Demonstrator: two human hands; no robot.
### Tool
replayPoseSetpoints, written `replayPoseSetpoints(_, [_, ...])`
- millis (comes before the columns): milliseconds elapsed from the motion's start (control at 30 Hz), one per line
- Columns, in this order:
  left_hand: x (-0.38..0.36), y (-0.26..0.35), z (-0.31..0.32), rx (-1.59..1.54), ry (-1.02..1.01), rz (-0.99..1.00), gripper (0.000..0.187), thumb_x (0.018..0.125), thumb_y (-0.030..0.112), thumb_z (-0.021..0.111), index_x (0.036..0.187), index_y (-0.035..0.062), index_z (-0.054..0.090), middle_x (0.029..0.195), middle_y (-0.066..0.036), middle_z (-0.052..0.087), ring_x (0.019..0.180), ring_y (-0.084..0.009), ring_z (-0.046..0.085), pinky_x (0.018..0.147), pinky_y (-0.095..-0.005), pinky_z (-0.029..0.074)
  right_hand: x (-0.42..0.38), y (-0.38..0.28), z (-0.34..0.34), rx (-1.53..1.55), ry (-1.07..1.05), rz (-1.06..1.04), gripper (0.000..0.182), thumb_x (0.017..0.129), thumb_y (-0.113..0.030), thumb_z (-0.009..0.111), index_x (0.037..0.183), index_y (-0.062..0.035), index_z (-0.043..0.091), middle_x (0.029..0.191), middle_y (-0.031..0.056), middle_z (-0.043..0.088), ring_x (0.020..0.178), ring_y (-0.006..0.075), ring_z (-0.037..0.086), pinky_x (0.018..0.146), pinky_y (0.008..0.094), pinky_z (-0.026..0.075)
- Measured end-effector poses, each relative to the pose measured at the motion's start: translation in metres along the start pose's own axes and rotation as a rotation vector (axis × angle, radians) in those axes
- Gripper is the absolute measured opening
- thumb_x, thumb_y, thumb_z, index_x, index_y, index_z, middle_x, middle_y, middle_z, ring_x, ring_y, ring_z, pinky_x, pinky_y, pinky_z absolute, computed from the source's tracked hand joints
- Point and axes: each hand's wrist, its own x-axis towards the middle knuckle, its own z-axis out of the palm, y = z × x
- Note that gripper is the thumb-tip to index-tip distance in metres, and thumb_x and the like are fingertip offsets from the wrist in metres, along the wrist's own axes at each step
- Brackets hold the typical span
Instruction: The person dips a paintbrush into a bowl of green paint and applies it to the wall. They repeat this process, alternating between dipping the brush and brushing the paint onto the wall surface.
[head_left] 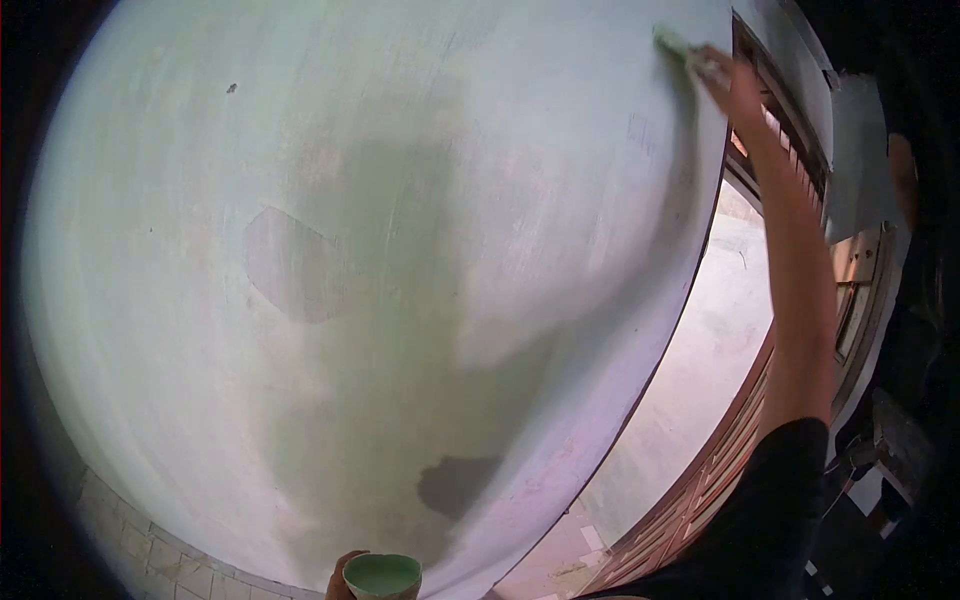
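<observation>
My right hand (722,80) is raised at the upper right, its fingers closed round the handle of a paint brush (672,42). The brush's pale green bristles are at the wall (560,180), near its right edge. At the bottom, my left hand (340,578) holds a cup (383,575) with green paint in it, close to the wall. Only part of this hand shows, at the cup's left side. A greyish patch (292,264) marks the wall left of centre, and my shadow falls across the wall.
Right of the wall's edge is an opening with a pale floor (705,330) and brown slatted woodwork (690,500). Floor tiles (165,555) run along the wall's foot at the lower left. Dark objects (900,450) stand at the far right.
</observation>
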Motion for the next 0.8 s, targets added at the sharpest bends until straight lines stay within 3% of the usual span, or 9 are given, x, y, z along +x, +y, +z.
replayPoseSetpoints(33, [-0.001,-0.001,-0.002,0.003,-0.001,0.011,0.103,0.044,0.025,0.090,0.126,0.0049,0.031,0.119,-0.015,0.050,0.111,-0.0267,0.050,0.091,-0.0400,0.043,-0.029,-0.024,0.000,0.200,0.045,-0.085,0.033,0.078,-0.007,0.059,0.111,-0.0089,0.059,0.103,0.0088,0.062,0.091,0.0211,0.059,0.084,0.0319,0.044])
replayPoseSetpoints(100, [0.001,-0.008,-0.005,0.018,-0.003,0.016,0.102,0.045,0.024,0.090,0.126,0.0050,0.031,0.119,-0.015,0.050,0.110,-0.0260,0.050,0.091,-0.0394,0.043,-0.078,-0.059,-0.018,0.056,-0.176,0.020,0.032,0.077,-0.010,0.059,0.108,-0.0026,0.058,0.103,0.0134,0.061,0.088,0.0200,0.060,0.072,0.0308,0.046])
replayPoseSetpoints(300, [0.009,-0.012,-0.018,0.000,-0.056,0.040,0.100,0.045,0.020,0.090,0.126,0.0047,0.032,0.117,-0.014,0.051,0.108,-0.0250,0.051,0.089,-0.0394,0.044,-0.113,-0.111,-0.079,0.582,-0.424,0.017,0.023,0.068,0.000,0.066,0.091,-0.0030,0.063,0.089,0.0126,0.064,0.083,0.0218,0.062,0.071,0.0312,0.048])
replayPoseSetpoints(400, [0.012,-0.020,-0.023,0.061,-0.028,0.047,0.100,0.045,0.019,0.090,0.126,0.0048,0.031,0.117,-0.014,0.052,0.108,-0.0251,0.051,0.089,-0.0392,0.044,-0.065,-0.067,-0.073,0.248,-0.213,0.044,0.024,0.074,-0.004,0.065,0.097,-0.0036,0.064,0.097,0.0092,0.063,0.089,0.0233,0.060,0.080,0.0322,0.047])
replayPoseSetpoints(467, [0.015,-0.005,-0.015,0.088,-0.047,0.042,0.100,0.046,0.018,0.090,0.126,0.0050,0.031,0.118,-0.015,0.051,0.109,-0.0256,0.051,0.089,-0.0390,0.045,-0.020,-0.024,-0.049,0.045,0.032,-0.161,0.022,0.082,-0.010,0.060,0.103,-0.0081,0.063,0.104,0.0081,0.063,0.093,0.0205,0.060,0.083,0.0289,0.045])
replayPoseSetpoints(533, [0.016,-0.003,-0.008,-0.063,-0.050,0.043,0.099,0.047,0.019,0.089,0.126,0.0056,0.030,0.119,-0.015,0.050,0.108,-0.0265,0.052,0.089,-0.0400,0.045,0.010,-0.018,-0.027,0.195,0.208,-0.050,0.023,0.083,-0.010,0.058,0.106,-0.0038,0.061,0.103,0.0103,0.063,0.093,0.0192,0.059,0.081,0.0289,0.045])
replayPoseSetpoints(700, [0.018,0.003,-0.005,0.096,-0.087,-0.010,0.106,0.045,0.029,0.089,0.128,0.0065,0.027,0.119,-0.016,0.050,0.109,-0.0277,0.051,0.090,-0.0413,0.045,-0.016,-0.056,-0.006,0.113,-0.037,0.324,0.028,0.080,-0.018,0.063,0.108,-0.0133,0.062,0.101,0.0099,0.064,0.091,0.0226,0.062,0.081,0.0294,0.046])
replayPoseSetpoints(733, [0.018,0.008,-0.006,0.103,-0.099,-0.034,0.106,0.045,0.029,0.089,0.128,0.0065,0.027,0.119,-0.016,0.050,0.109,-0.0277,0.051,0.090,-0.0413,0.045,-0.039,-0.060,-0.002,0.182,-0.025,0.095,0.029,0.082,-0.009,0.059,0.111,-0.0048,0.058,0.108,0.0103,0.061,0.101,0.0187,0.057,0.089,0.0282,0.042])
replayPoseSetpoints(800, [0.015,0.012,-0.010,0.076,-0.120,-0.055,0.107,0.046,0.031,0.089,0.129,0.0063,0.026,0.119,-0.016,0.050,0.110,-0.0278,0.051,0.090,-0.0418,0.045,-0.092,-0.094,-0.006,0.244,-0.069,-0.022,0.040,0.069,-0.007,0.063,0.109,-0.0094,0.061,0.111,0.0109,0.060,0.102,0.0278,0.057,0.088,0.0325,0.045])
